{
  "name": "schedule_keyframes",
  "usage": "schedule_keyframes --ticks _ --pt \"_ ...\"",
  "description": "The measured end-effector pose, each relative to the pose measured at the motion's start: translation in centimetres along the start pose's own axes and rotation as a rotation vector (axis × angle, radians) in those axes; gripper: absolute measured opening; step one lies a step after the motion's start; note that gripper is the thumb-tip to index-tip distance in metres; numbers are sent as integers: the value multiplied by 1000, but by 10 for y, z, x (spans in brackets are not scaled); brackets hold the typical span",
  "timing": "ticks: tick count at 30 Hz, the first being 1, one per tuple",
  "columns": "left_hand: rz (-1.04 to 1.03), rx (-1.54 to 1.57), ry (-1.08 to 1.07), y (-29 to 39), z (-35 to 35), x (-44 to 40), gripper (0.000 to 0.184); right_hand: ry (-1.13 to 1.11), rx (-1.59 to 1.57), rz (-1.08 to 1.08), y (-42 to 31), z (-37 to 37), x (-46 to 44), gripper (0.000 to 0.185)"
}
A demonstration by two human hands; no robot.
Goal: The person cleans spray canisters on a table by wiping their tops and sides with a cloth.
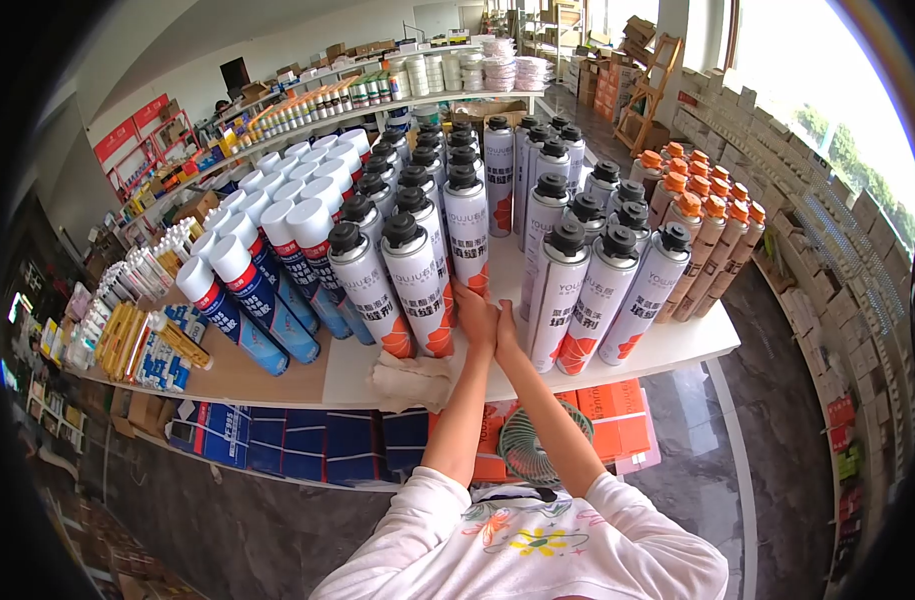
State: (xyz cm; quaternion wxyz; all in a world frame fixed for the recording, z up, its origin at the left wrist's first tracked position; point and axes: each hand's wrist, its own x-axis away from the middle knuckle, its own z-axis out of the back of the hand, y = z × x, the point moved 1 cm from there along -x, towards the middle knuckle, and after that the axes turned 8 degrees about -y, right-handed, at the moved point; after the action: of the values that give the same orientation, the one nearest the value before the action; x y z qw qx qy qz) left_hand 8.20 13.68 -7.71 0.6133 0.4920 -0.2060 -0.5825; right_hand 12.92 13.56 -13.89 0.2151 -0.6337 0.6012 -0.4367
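Your left hand (475, 318), right hand (507, 332) alongside, touches the can (467, 232) ahead, likely aligning it: push gently. I can't tell either grip.

1 white can (467, 232), cylindrical, black cap on, dark lettering down the body, orange graphic low; upright, base partly hidden. Set slightly back from 2 matching cans (371, 290) just beside it at left; gap separates it from 3 more matching, upright front cans (598, 300) at right.
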Motion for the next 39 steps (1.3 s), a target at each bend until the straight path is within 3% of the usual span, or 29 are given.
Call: schedule_keyframes --ticks 6,15,17,19,24,26,27,29,32,34,37,39 --pt "-91 17 -35 -12 3 0 81 -106 -100 49 4 -2 18 71" --pt "-220 -17 -33 -26 -2 9 83 1 -79 47 0 -7 67 60" --pt "-223 -19 -47 -17 3 14 83 13 -9 29 -2 -6 73 61" --pt "-77 230 -213 -8 10 26 83 32 2 43 -1 -2 78 61" --pt "-230 191 -191 -18 18 47 75 13 178 64 -1 17 105 57" --pt "-267 210 -217 -16 29 56 73 -118 351 341 -3 24 127 47" --pt "-246 269 -305 -13 37 63 70 -114 347 347 -7 32 138 47" --pt "-240 407 -428 -26 40 72 69 -219 766 280 -18 44 161 37" --pt "-265 464 -505 -13 46 87 70 -212 718 218 -57 35 211 32" --pt "-244 485 -551 -3 45 92 75 -158 668 304 -50 45 208 25" --pt "-290 433 -598 4 34 95 93 49 1030 728 -62 50 215 17" --pt "-290 454 -616 2 23 95 95 102 1004 712 -57 56 212 17"
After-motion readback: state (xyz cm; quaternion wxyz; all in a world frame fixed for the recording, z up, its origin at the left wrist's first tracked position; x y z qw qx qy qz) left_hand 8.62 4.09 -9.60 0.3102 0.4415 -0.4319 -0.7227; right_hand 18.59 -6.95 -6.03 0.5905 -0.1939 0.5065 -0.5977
